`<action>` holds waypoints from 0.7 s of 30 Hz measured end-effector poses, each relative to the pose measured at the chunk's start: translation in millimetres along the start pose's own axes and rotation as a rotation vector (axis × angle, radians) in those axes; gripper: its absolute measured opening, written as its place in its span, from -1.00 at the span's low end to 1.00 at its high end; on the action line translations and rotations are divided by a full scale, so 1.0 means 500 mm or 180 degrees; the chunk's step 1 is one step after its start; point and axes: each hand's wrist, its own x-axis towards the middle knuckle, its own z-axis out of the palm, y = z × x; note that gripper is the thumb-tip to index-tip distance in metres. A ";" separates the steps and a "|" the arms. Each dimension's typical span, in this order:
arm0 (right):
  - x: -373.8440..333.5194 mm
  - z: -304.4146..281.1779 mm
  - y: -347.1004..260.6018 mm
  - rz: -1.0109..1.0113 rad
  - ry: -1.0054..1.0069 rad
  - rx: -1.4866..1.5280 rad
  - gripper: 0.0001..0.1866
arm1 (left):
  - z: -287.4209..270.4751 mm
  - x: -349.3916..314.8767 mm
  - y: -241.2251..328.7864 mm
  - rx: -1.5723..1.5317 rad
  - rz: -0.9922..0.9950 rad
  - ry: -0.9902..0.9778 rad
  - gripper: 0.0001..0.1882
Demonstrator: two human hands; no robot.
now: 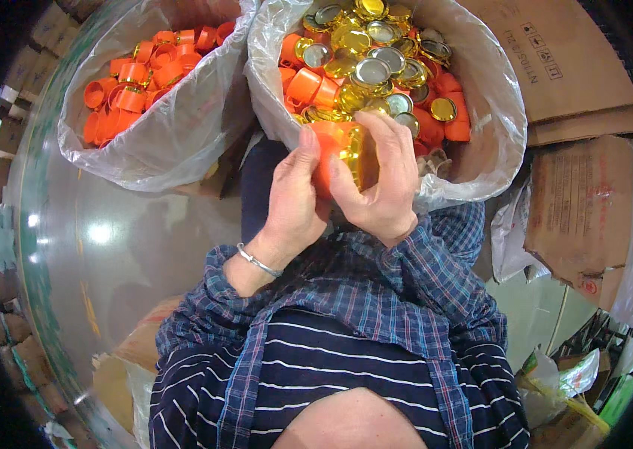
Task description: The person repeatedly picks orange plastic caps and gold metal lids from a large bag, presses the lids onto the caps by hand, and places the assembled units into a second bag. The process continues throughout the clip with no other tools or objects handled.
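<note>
In front of my chest, both hands are closed around one orange plastic cap [322, 161]. My left hand [292, 191] grips its orange side, with the thumb up along it. My right hand [385, 176] has its fingers round a shiny gold metal lid [352, 146] at the cap's right end. Whether the lid is fully seated on the cap, I cannot tell. Just beyond my hands, a bag-lined container [492, 82] holds gold and silver lids [372, 71] heaped over more orange caps. To its left, another plastic bag [212, 112] contains orange caps [133, 75], some with gold bands.
Flattened cardboard [548, 67] leans at the far right, above a brown carton [578, 209] with clear plastic along it. Packaging scraps [567, 382] lie at the lower right. A cardboard box [137, 344] stands by my left elbow on the shiny grey floor [122, 239].
</note>
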 end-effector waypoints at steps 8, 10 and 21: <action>0.094 -0.018 0.080 -0.0035 -0.1124 0.0336 -0.34 | -0.044 0.095 0.279 0.3124 0.2022 0.0580 -0.57; 0.116 -0.050 0.171 0.0872 -0.1767 0.0604 -0.51 | -0.078 0.128 0.435 0.6069 0.3529 0.1365 -0.58; 0.013 0.117 0.633 0.2887 -0.3368 -0.1254 -0.45 | 0.010 0.476 0.140 0.6584 0.1232 -0.1032 -0.51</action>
